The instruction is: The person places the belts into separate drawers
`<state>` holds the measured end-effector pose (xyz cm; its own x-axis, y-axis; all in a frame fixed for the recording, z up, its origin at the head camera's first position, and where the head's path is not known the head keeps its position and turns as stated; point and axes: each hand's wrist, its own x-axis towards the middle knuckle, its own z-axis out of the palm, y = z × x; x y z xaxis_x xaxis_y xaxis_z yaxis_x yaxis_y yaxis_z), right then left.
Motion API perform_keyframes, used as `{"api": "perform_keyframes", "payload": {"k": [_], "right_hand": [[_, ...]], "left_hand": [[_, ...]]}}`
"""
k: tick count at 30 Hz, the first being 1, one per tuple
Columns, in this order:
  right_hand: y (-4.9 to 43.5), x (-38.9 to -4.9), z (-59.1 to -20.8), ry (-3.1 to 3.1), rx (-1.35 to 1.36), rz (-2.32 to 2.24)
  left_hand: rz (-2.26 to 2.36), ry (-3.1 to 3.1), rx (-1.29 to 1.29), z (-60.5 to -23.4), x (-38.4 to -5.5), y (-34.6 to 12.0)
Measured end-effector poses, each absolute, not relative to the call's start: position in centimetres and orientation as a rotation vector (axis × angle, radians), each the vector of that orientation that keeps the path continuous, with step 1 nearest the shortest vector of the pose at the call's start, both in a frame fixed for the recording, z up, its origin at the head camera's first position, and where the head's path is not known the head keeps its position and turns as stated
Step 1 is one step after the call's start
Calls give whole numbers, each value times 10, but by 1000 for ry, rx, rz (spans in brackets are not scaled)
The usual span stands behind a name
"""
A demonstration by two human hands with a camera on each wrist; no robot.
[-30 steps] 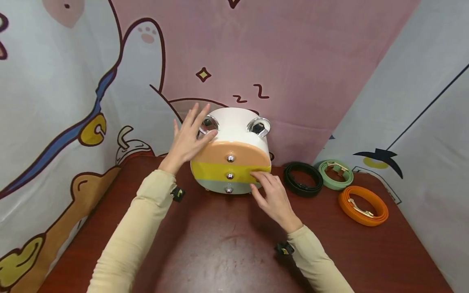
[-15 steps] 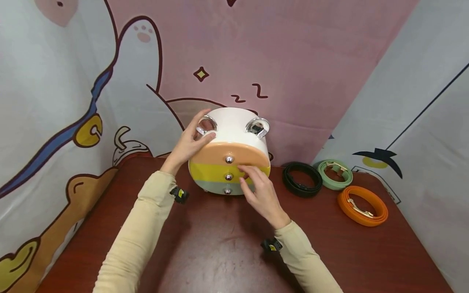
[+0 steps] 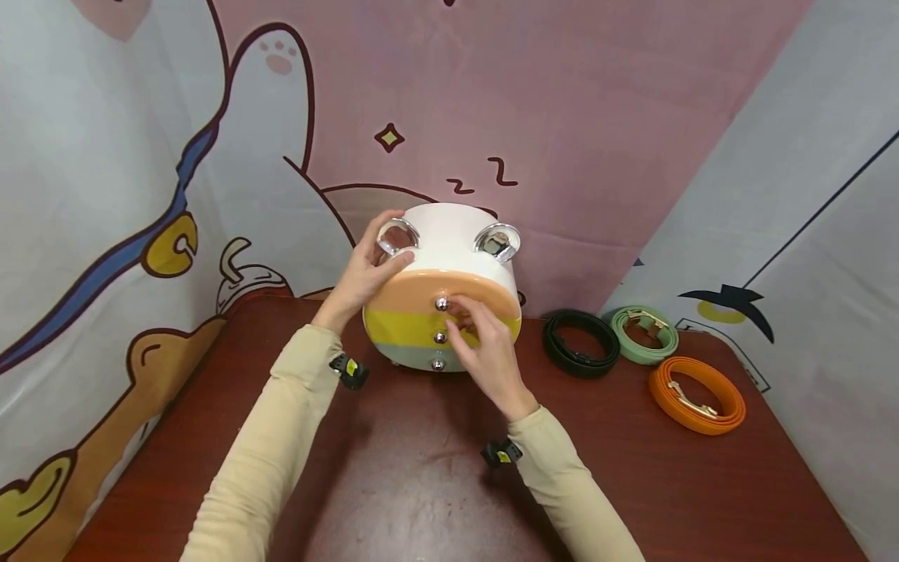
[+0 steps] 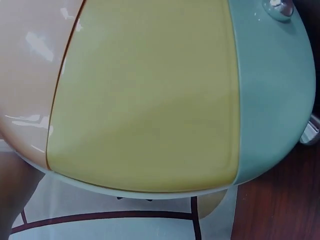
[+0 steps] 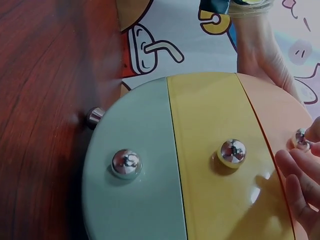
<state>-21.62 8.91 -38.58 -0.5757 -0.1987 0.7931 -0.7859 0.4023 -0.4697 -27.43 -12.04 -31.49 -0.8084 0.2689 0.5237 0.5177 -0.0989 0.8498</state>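
Cartoon-print backdrop (image 3: 562, 140) is hung behind a reddish-brown table (image 3: 414, 468), and an oval striped cabinet (image 3: 414, 321) is stood upright near it.

Head view first: the cabinet's front is faced toward the person, its wider axis set side to side, knobs lined up vertically. The top knob (image 3: 442, 303) is placed just left of the index fingertip of the right hand (image 3: 492, 351), with the thumb held lower, about between it and the middle knob (image 3: 440, 337) in height. That's probably the relation that counts, and the right hand is clearly nearer. The cabinet's upper left side is gripped by the left hand (image 3: 360, 277), thumb laid by a silver ring (image 3: 399, 234). Some tabletop is seen in front, between the forearms; on the right, room is limited by a coiled black belt (image 3: 581, 367) (a green belt (image 3: 642, 357) and an orange belt (image 3: 691, 421) are parked farther out).

Left wrist view: mostly the yellow and green bands are shown, plus a silver foot (image 4: 311, 132); the finger state can't be read there.

Right wrist view: the top knob is partly covered by the right fingertips. Whether it's properly pinched can't be told. The bottom knob (image 5: 126, 164) is left untouched.
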Motion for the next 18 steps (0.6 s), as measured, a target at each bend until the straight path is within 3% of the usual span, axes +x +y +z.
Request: {"api": "perform_keyframes", "payload": {"k": [18], "right_hand": [[70,-228,-384,-1952,695,1189]], "left_hand": [[-2082,-1909,-951,-338,-300,-128]]}}
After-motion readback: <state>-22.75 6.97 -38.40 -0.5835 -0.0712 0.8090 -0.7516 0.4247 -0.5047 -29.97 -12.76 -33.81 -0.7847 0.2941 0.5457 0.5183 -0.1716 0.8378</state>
